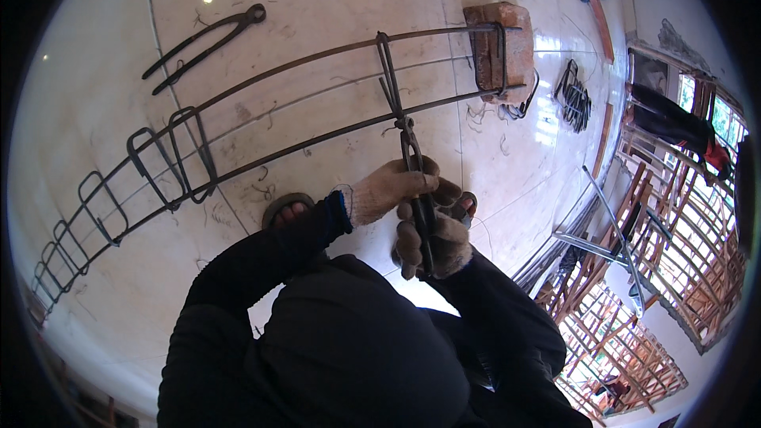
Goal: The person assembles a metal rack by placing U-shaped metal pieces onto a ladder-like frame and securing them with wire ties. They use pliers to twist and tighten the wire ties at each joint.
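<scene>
I hold a pair of end-cutting pincers (411, 150) with dark handles upright in front of me. My right hand (448, 242), in a soiled work glove, is wrapped round the lower handles. My left hand (384, 192), gloved too, closes on the pincers just below the jaws; its fingertips are partly hidden. The jaws meet a steel stirrup (387, 71) where it crosses the near long bar (309, 143) of a rebar frame. More stirrups (190, 154) stand along the frame to the left.
A brick (519, 51) props the frame's right end. A second pair of pincers (210, 43) lies beyond the frame on the tiled floor (317, 0). Bundled wire (573, 99) and wood strips (600, 24) lie at right. Another person (682, 127) is at far right, near wooden lattice (618, 357).
</scene>
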A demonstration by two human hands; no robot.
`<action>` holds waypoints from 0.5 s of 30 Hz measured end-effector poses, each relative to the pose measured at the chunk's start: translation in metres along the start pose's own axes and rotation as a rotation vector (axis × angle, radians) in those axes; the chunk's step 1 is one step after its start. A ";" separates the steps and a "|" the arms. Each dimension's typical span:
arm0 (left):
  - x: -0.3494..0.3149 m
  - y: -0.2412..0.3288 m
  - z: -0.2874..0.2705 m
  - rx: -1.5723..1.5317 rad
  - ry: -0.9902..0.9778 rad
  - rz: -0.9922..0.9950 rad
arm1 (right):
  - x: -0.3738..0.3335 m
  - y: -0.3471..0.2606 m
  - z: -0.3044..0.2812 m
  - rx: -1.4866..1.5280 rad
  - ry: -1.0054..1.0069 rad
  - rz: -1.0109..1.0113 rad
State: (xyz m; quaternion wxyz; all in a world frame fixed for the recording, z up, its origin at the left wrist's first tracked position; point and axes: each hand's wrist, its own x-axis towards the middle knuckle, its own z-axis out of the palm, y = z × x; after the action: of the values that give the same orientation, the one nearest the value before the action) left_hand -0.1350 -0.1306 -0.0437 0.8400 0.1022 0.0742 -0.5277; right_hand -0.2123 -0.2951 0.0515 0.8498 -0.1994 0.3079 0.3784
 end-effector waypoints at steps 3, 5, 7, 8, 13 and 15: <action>-0.005 0.013 0.000 0.022 -0.087 -0.035 | 0.009 0.006 0.002 0.186 -0.136 0.080; -0.005 0.011 -0.004 0.140 -0.084 -0.003 | 0.008 -0.001 0.004 0.277 -0.142 0.173; -0.009 0.008 -0.006 0.209 0.004 -0.015 | 0.000 -0.024 0.034 -0.033 0.169 0.223; -0.012 0.005 -0.005 0.241 0.048 -0.020 | -0.005 -0.034 0.049 -0.293 0.367 0.250; -0.025 -0.029 -0.026 -0.200 0.078 0.087 | 0.009 -0.040 0.077 -1.371 0.831 0.204; -0.028 -0.029 -0.018 -0.182 0.100 0.122 | 0.013 -0.025 0.079 -1.703 1.031 0.176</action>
State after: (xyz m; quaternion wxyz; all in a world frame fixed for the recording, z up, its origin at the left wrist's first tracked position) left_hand -0.1738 -0.1142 -0.0572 0.8716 0.0561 0.1572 -0.4610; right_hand -0.1569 -0.2593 0.1037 0.1551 -0.8583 0.2789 0.4018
